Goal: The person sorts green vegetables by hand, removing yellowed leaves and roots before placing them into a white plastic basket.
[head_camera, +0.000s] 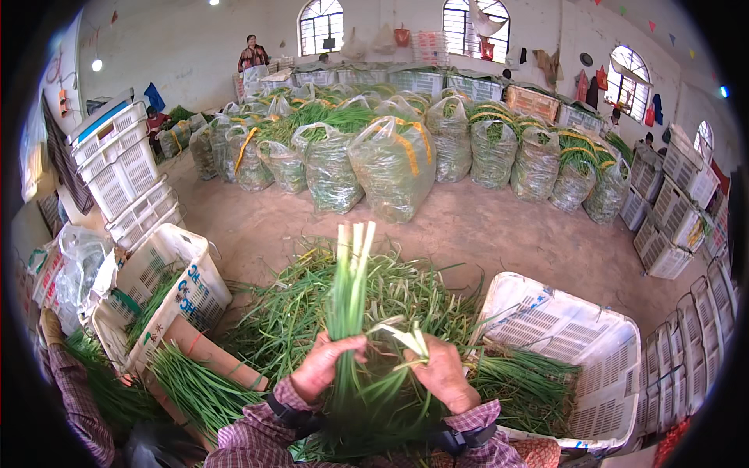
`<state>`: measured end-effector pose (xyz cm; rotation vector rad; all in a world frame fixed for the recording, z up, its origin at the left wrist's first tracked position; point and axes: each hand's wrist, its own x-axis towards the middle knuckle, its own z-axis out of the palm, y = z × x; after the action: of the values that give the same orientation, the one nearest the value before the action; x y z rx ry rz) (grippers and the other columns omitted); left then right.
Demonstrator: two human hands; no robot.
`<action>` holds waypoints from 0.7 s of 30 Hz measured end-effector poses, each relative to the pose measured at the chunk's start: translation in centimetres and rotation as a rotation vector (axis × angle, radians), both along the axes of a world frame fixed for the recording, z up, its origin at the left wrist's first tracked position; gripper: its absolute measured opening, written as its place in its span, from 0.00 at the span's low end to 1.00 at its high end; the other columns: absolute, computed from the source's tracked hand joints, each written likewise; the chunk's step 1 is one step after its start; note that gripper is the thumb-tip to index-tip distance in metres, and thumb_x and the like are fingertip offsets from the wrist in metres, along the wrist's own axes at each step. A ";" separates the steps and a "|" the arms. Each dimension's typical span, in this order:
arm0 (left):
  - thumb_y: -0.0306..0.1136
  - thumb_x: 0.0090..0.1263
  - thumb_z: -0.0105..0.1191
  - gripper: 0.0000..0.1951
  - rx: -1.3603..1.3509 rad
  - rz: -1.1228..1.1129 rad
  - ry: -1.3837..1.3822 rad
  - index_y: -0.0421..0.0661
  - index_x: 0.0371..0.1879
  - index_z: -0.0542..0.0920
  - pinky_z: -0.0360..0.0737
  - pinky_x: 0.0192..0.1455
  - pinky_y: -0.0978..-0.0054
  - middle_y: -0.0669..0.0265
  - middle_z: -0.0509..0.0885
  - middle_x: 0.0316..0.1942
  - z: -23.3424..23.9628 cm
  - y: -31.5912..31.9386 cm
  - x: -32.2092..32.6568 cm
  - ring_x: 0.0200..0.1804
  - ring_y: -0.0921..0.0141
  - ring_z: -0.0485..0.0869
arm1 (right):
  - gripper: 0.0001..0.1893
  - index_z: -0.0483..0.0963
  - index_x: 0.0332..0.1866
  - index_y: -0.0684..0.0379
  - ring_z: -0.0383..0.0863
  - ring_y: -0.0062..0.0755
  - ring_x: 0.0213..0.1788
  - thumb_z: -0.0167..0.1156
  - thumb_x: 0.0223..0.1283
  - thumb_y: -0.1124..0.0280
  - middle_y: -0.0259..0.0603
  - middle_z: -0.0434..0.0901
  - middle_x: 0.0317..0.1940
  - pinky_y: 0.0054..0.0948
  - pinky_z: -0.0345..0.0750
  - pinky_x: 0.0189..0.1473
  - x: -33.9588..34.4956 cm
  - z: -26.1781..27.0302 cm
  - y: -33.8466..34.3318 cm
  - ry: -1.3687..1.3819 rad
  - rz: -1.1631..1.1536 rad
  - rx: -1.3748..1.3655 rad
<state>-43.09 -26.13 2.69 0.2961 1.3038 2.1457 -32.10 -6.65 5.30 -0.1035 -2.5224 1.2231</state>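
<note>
My left hand (pixel 327 362) is wrapped around an upright bunch of green stalks (pixel 349 292), likely garlic sprouts or scallions, with pale white ends pointing up. In my right hand (pixel 440 370), just beside it, are a few loose pale and green leaves (pixel 406 338). Beneath both hands spreads a heap of cut green leaves (pixel 292 310) on the floor. To the right, a white plastic crate (pixel 562 316) holds more green stalks (pixel 521 380). Another bundle of greens (pixel 199 380) lies at the left by a wooden board (pixel 216 354).
A white crate (pixel 175 292) with blue writing stands left, near stacked crates (pixel 120 175) and another person's plaid sleeve (pixel 82 398). Plastic bags full of greens (pixel 392 169) line the floor ahead. Stacked crates (pixel 667 234) stand right; a person (pixel 253 55) stands at the back.
</note>
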 end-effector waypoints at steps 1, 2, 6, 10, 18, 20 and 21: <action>0.25 0.59 0.62 0.09 0.029 0.000 -0.008 0.40 0.38 0.82 0.83 0.29 0.76 0.63 0.85 0.29 -0.1 -0.9 -0.9 0.28 0.74 0.83 | 0.11 0.77 0.46 0.60 0.83 0.32 0.33 0.60 0.58 0.73 0.44 0.83 0.35 0.30 0.79 0.35 0.1 -0.3 0.5 0.007 -0.060 -0.006; 0.25 0.60 0.62 0.08 0.034 0.003 -0.021 0.40 0.38 0.82 0.82 0.28 0.76 0.63 0.84 0.28 0.4 -1.3 -1.4 0.26 0.74 0.82 | 0.10 0.76 0.44 0.61 0.82 0.32 0.30 0.60 0.59 0.71 0.43 0.82 0.31 0.30 0.79 0.32 0.2 -1.5 2.2 0.144 -0.107 -0.027; 0.26 0.62 0.61 0.10 -0.036 0.012 0.005 0.40 0.41 0.79 0.79 0.26 0.77 0.63 0.83 0.28 1.1 -2.7 -2.4 0.24 0.74 0.79 | 0.11 0.76 0.41 0.60 0.76 0.23 0.24 0.57 0.64 0.63 0.35 0.78 0.26 0.22 0.72 0.24 2.6 -1.0 8.1 0.150 -0.392 -0.349; 0.37 0.67 0.56 0.19 -0.078 -0.176 -0.019 0.43 0.54 0.74 0.81 0.32 0.75 0.60 0.84 0.39 0.8 -1.4 -1.0 0.30 0.71 0.82 | 0.12 0.74 0.41 0.59 0.77 0.20 0.29 0.56 0.66 0.60 0.35 0.80 0.31 0.20 0.73 0.27 3.8 3.1 8.8 0.314 -0.392 -0.827; 0.33 0.68 0.55 0.18 -0.059 -0.222 -0.113 0.40 0.54 0.74 0.84 0.44 0.69 0.56 0.83 0.45 1.3 2.5 1.7 0.45 0.65 0.83 | 0.12 0.76 0.44 0.58 0.70 0.14 0.19 0.62 0.61 0.63 0.26 0.72 0.21 0.21 0.77 0.26 1.9 5.2 5.5 0.205 -0.170 -0.884; 0.32 0.67 0.55 0.18 -0.062 -0.255 -0.106 0.40 0.55 0.74 0.84 0.45 0.68 0.56 0.82 0.45 1.5 2.7 2.1 0.47 0.65 0.83 | 0.11 0.79 0.41 0.57 0.70 0.12 0.20 0.64 0.58 0.62 0.25 0.74 0.23 0.16 0.74 0.24 0.7 5.4 4.3 0.152 -0.210 -0.775; 0.31 0.67 0.56 0.18 -0.060 -0.283 -0.098 0.40 0.55 0.74 0.84 0.45 0.68 0.56 0.82 0.46 1.6 2.9 2.3 0.49 0.64 0.82 | 0.13 0.79 0.43 0.58 0.70 0.11 0.21 0.66 0.57 0.62 0.25 0.75 0.24 0.15 0.71 0.23 0.2 5.6 3.8 0.102 -0.242 -0.733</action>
<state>-40.77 -23.22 4.33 0.3259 1.1908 1.8580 -31.89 -2.83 10.85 -0.4844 -1.7933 1.9096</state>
